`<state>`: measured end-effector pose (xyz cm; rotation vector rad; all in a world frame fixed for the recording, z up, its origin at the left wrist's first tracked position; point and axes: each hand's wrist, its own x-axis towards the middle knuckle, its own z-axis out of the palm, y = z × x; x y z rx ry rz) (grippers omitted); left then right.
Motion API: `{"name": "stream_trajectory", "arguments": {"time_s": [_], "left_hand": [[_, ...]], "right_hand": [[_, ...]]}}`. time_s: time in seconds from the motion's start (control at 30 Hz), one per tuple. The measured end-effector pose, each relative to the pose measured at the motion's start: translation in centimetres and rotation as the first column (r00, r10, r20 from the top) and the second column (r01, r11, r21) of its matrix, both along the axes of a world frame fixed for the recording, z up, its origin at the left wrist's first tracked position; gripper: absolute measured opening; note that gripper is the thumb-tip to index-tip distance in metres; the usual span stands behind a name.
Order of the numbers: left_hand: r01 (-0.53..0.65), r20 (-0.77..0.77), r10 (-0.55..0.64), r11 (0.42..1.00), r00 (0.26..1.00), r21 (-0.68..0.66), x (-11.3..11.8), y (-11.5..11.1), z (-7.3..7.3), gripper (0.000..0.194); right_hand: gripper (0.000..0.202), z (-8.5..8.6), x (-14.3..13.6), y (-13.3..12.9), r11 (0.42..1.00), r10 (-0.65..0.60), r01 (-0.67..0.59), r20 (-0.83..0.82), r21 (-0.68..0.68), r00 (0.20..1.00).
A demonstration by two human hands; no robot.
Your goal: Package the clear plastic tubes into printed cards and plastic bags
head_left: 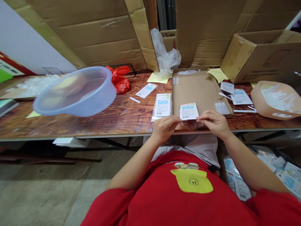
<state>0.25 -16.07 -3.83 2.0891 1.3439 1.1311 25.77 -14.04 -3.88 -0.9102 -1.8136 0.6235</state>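
Observation:
Between my two hands a clear plastic bag (190, 124) with a white and blue printed card (188, 111) is stretched near the table's front edge. My left hand (166, 127) pinches its left side, and my right hand (215, 123) pinches its right side. The card lies over the front of a flat cardboard tray (191, 89). Just left of the tray is a stack of similar cards (162, 105). Small clear pieces (221, 108) lie in the tray near my right hand.
A blue basin (98, 97) and a red bag (121, 83) are on the left of the wooden table (131, 117). At right stand a beige bin (263, 100) of white pieces and a cardboard box (270, 61). Packed cards (240, 188) lie below, right of my legs.

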Motion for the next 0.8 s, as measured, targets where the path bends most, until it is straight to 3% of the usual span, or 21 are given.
{"name": "stream_trajectory", "arguments": {"time_s": [0.13, 0.27, 0.37, 0.43, 0.5, 0.63, 0.7, 0.8], "left_hand": [[0.069, 0.182, -0.068, 0.998, 0.981, 0.000, -0.1, 0.0, 1.0, 0.014], [0.117, 0.329, -0.074, 0.987, 0.941, -0.113, 0.2, -0.1, 1.6, 0.009], [0.136, 0.411, -0.065, 0.980, 0.909, -0.148, 0.5, -0.5, 1.3, 0.009], [0.141, 0.484, -0.012, 0.962, 0.875, -0.232, 0.7, -1.1, 0.8, 0.016], [0.179, 0.555, 0.086, 0.896, 0.828, -0.407, 0.8, -1.9, 0.3, 0.029], [0.306, 0.609, 0.290, 0.660, 0.739, -0.686, 1.0, -3.2, 0.0, 0.049], [0.325, 0.621, 0.360, 0.614, 0.696, -0.720, 1.1, -3.5, -0.1, 0.052], [0.307, 0.630, 0.442, 0.605, 0.638, -0.735, 1.4, -3.6, -0.3, 0.052]], "right_hand": [[0.014, 0.4, -0.6, -1.2, 0.972, -0.102, 0.057, -0.194, -0.226, 0.976], [0.037, 0.4, -1.1, -1.7, 0.860, -0.164, -0.068, -0.400, -0.505, 0.902], [0.043, 0.0, -1.3, -2.4, 0.786, -0.177, -0.156, -0.461, -0.598, 0.870], [0.041, -0.5, -1.5, -2.9, 0.773, -0.166, -0.186, -0.475, -0.607, 0.864], [0.040, -1.2, -1.7, -3.5, 0.784, -0.158, -0.190, -0.487, -0.590, 0.859], [0.041, -2.8, -2.1, -4.3, 0.814, -0.191, -0.144, -0.492, -0.563, 0.849], [0.043, -3.5, -2.2, -4.5, 0.821, -0.215, -0.118, -0.493, -0.559, 0.843], [0.044, -4.1, -2.3, -4.8, 0.833, -0.254, -0.077, -0.501, -0.548, 0.827]]}}
